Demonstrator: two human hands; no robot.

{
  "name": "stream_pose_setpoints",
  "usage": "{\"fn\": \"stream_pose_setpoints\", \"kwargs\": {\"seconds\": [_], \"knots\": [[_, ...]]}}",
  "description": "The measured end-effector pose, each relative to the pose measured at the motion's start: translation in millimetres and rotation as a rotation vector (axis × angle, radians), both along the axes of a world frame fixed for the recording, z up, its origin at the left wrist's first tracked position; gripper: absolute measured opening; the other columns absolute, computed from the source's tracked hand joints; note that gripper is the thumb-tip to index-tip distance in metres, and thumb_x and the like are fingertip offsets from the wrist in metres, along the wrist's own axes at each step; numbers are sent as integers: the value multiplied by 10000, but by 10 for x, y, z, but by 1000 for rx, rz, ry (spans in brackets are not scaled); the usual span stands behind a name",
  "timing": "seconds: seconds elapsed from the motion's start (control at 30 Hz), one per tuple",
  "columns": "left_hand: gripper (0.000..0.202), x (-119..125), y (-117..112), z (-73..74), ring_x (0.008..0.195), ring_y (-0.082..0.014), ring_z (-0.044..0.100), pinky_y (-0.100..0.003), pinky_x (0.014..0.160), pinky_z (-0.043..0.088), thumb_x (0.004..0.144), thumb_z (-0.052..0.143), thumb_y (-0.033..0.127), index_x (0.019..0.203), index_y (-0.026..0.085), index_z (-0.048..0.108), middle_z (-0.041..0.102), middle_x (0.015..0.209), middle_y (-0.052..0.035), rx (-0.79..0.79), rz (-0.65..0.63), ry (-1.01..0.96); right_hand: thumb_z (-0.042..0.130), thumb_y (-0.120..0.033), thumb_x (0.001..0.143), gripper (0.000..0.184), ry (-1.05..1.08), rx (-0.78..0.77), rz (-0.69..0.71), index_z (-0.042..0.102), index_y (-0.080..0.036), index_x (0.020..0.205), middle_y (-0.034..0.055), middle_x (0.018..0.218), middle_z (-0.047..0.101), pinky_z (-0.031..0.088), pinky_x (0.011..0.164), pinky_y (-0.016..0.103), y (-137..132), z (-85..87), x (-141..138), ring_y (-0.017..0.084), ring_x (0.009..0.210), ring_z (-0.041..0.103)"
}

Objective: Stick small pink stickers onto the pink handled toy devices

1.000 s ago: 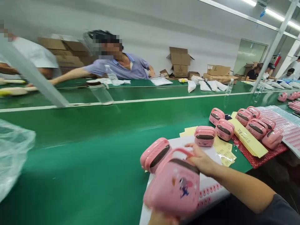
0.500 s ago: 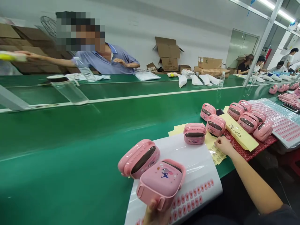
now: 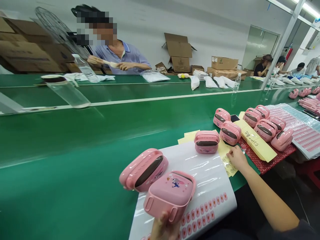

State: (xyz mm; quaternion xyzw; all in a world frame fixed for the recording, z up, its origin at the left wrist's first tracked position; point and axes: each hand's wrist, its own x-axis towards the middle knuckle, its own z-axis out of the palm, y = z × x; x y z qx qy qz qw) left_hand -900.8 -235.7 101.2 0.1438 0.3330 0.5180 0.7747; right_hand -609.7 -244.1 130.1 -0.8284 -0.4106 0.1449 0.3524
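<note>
My left hand (image 3: 161, 229) shows only at the bottom edge, fingers closed round the lower end of a pink case (image 3: 170, 195) with a small cartoon print, held over a white sticker sheet (image 3: 212, 186). A second pink case (image 3: 143, 170) lies just left of it on the green belt (image 3: 75, 160). My right hand (image 3: 236, 156) reaches right, its fingertips pinched on a yellow label sheet (image 3: 228, 165). A third pink case (image 3: 207, 141) stands just beyond that sheet.
A cluster of several pink cases (image 3: 265, 125) and a yellow paper strip (image 3: 255, 143) lie on a red mat at the right. A person (image 3: 117, 55) works across the belt. A clear cup (image 3: 66, 91), water bottles, white bags and cardboard boxes (image 3: 180, 53) line the far side.
My right hand left the held pink case and moved right to the yellow label sheet. The case in my left hand dropped lower. The person opposite drew an arm back in.
</note>
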Motion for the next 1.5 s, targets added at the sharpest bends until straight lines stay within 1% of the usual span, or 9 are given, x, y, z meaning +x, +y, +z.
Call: {"fn": "stream_pose_setpoints", "kwargs": {"seconds": [0.13,0.33,0.47,0.57,0.7,0.83,1.0,1.3,1.5], "knots": [[823,26,27,65,1037,-304,631,-416,856,533,437,819,521,1206,388,557,731,1032,10,3,111,-18,586,-158,704,161,61,53,-3,505,-207,575,26,781,487,391,687,315,-25,-21,-19,189,719,507],[610,-23,36,130,1002,-297,648,-449,827,536,595,699,523,1175,374,580,742,996,16,-26,103,-78,607,-355,676,208,271,163,30,517,-208,559,-6,690,468,398,687,320,-98,-1,69,175,679,486],[561,-39,62,182,835,-275,689,-453,796,538,615,672,448,1161,347,591,757,865,4,-159,62,-22,579,-594,627,403,462,230,96,486,-207,566,-29,586,432,396,595,305,-165,143,41,144,571,435],[628,35,56,305,892,-274,660,-395,800,534,551,752,401,1151,299,595,739,889,-6,-122,6,87,600,-667,581,478,563,267,161,509,-198,599,-14,611,469,401,587,297,-218,349,-146,142,588,449],[680,237,-20,560,1087,-275,558,-284,764,517,512,799,474,1124,279,574,649,1141,-36,157,55,329,660,-611,616,431,672,337,351,561,-192,625,22,769,545,430,666,293,-282,675,-608,156,711,512],[666,357,-98,736,1023,-269,585,-310,719,517,539,781,510,1111,269,541,619,1168,-70,175,30,383,656,-483,709,300,650,330,561,599,-193,656,36,887,525,456,698,291,-310,856,-1039,167,816,536],[659,337,-143,763,917,-255,625,-328,690,522,533,802,475,1100,267,540,638,1098,-66,144,43,326,618,-344,757,173,486,290,563,588,-200,665,22,865,488,489,691,294,-295,795,-1265,157,792,526],[691,328,-166,774,896,-252,638,-348,706,534,538,796,503,1126,270,520,628,1083,-61,129,28,313,589,-228,759,95,400,277,542,568,-200,670,21,866,468,498,664,277,-301,765,-1327,149,771,508],[670,322,-167,796,895,-256,643,-351,707,534,543,799,485,1113,260,529,638,1083,-73,117,38,303,511,-185,811,92,132,479,521,536,-199,724,60,873,468,507,738,351,-324,683,-1399,204,861,529]]}}
